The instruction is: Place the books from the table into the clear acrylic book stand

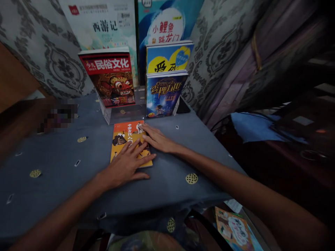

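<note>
An orange and yellow book [119,134] with white Chinese lettering lies flat on the cloth-covered table [91,188]. My left hand [127,158] rests on its lower part, fingers spread across the cover. At the book's right edge, my right hand [158,138] touches the cover with its fingers stretched out. Just behind, a clear stand [123,112] holds a red book with a mask picture [117,87] on the left. On its right are a dark blue book [164,96] and, behind that one, a yellow and blue book [167,55].
Two large books, a pale one [102,26] and a teal one [167,21], stand upright at the back against a patterned curtain [65,59]. A black flat object [183,106] lies right of the stand. Another colourful book [235,228] sits below the table's front edge.
</note>
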Tool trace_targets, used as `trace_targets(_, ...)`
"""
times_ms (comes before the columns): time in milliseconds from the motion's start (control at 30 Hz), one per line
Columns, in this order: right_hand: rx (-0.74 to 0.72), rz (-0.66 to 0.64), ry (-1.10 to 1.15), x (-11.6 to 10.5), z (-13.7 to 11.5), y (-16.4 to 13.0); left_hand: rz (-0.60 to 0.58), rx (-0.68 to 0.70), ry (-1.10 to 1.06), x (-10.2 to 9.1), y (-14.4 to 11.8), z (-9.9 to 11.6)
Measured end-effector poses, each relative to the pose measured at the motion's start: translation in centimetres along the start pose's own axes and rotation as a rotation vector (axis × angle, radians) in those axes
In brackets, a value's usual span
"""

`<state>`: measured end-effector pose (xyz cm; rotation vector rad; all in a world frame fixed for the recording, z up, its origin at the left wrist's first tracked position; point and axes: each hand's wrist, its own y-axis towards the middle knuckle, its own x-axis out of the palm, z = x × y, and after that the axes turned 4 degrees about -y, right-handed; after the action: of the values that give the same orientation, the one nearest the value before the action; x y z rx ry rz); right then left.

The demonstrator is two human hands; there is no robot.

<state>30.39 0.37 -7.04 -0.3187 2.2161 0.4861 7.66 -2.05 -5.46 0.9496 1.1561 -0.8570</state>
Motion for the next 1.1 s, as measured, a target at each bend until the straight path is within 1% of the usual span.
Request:
trace_targets(100, 0.094, 0.053, -0.04, 0.0, 1.2, 2.7, 0.004, -0.011, 0.033, -0.4, 0.1, 0.4)
trace_targets(167, 0.12, 0.109, -0.053, -0.1, 1.5, 3.5, 0.024, -0.01, 0.03, -1.2, -0.2, 0.4)
trace_targets(233, 0.117, 0.18, -0.02, -0.2, 1.6, 3.6, 0.066, -0.013, 0.014, -2.1, -0.8, 0.0)
trace_targets(300, 0.122, 0.224, 0.063, -0.3, 1.7, 3.3, 0.132, -0.029, 0.011, -2.8, -1.5, -0.7)
trace_targets(400, 0.129, 0.22, 0.179, -0.4, 1.6, 3.0, 0.204, -0.113, 0.078, -3.4, -1.8, -1.7)
trace_targets(467, 0.124, 0.218, 0.209, -0.5, 1.4, 3.0, 0.191, -0.208, 0.166, -3.3, -1.3, -2.0)
trace_targets(533, 0.127, 0.231, 0.224, -0.5, 1.1, 2.8, 0.148, -0.294, 0.266, -3.1, -0.1, -1.7)
trace_targets(600, 0.128, 0.245, 0.233, -0.4, 0.7, 2.4, 0.108, -0.353, 0.343, -2.8, 1.2, -1.2)
trace_targets(700, 0.113, 0.258, 0.23, -0.4, 0.2, 1.5, 0.036, -0.415, 0.391, -2.8, 2.8, -0.6)
trace_targets(800, 0.108, 0.262, 0.24, -0.4, -0.1, 0.7, -0.011, -0.431, 0.411, -2.9, 3.3, -0.4)
trace_targets(1100, 0.124, 0.291, 0.298, -0.7, -0.3, 0.5, 0.004, -0.422, 0.408, -3.1, 3.4, -0.7)
